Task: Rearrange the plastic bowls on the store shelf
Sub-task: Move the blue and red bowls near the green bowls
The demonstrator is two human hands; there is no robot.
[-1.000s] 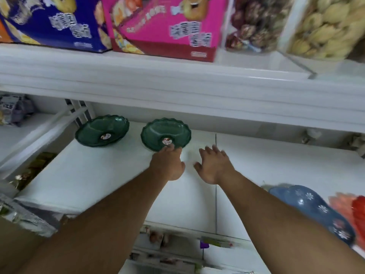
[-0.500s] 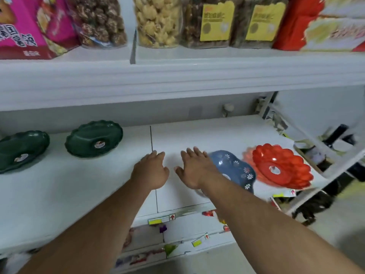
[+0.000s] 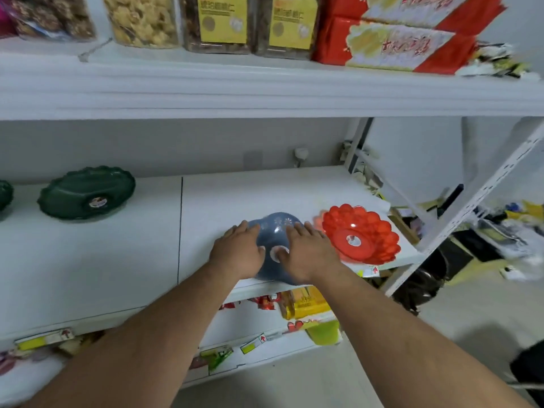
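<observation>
Head view: left hand (image 3: 239, 254) and right hand (image 3: 309, 254) lie flat on the blue bowl (image 3: 275, 231), grip released. Clasp both rims before lifting; the red bowl (image 3: 360, 232) stands just beside.

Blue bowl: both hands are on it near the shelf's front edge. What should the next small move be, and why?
Probably close both hands on the blue bowl and lift it. The left hand and right hand lie flat across it, fingers spread, not visibly gripping, and the red bowl sits close on its right, so sliding risks a bump.
</observation>
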